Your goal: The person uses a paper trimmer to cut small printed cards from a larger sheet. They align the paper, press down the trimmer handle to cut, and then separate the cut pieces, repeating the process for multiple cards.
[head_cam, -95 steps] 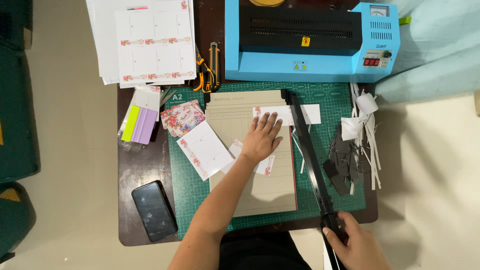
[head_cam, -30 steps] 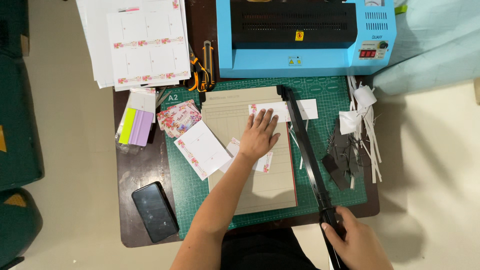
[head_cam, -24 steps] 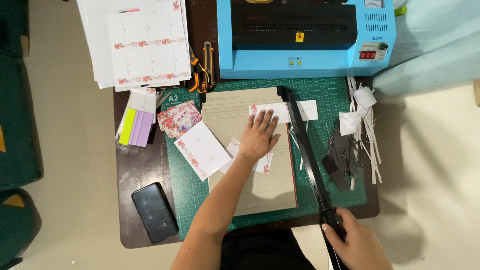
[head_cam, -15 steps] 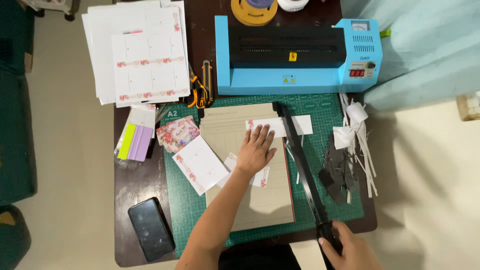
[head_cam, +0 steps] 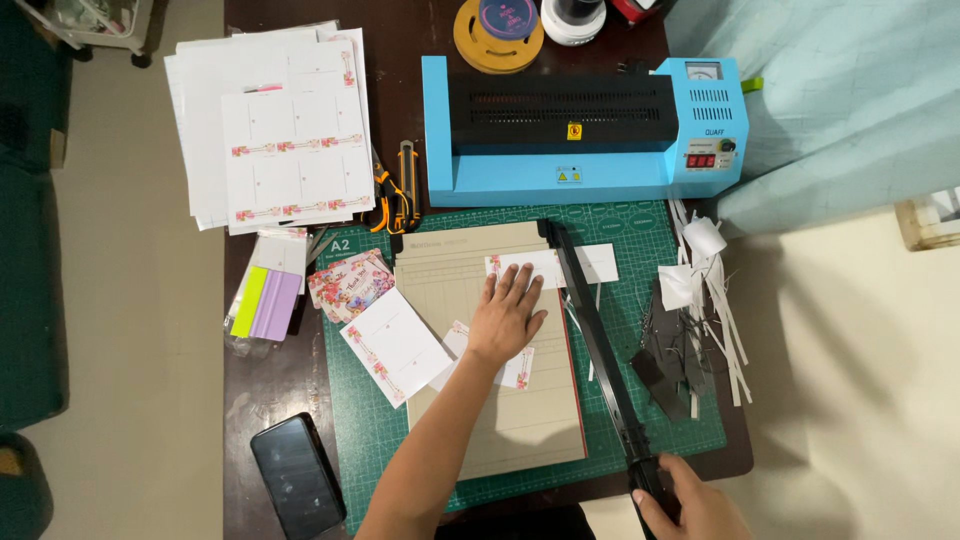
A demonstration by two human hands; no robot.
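Note:
A beige paper trimmer board (head_cam: 520, 400) lies on a green cutting mat (head_cam: 640, 220). My left hand (head_cam: 508, 315) rests flat on the board, pressing a white strip of card (head_cam: 556, 266) that pokes out under the black blade arm (head_cam: 598, 350). My right hand (head_cam: 690, 505) grips the blade arm's handle at the table's near edge. Small flower-edged cards (head_cam: 396, 345) lie beside my left wrist.
A blue laminator (head_cam: 585, 130) stands behind the mat. White printed sheets (head_cam: 285, 130) are stacked at the far left, with scissors and a cutter (head_cam: 398, 190) beside them. Paper offcuts (head_cam: 700, 310) pile at the right. A black phone (head_cam: 297, 475) lies near left, with coloured pads (head_cam: 265, 300) above it.
The view has shifted back, showing more of the table's far end. My left hand stays on the card and my right hand stays on the handle.

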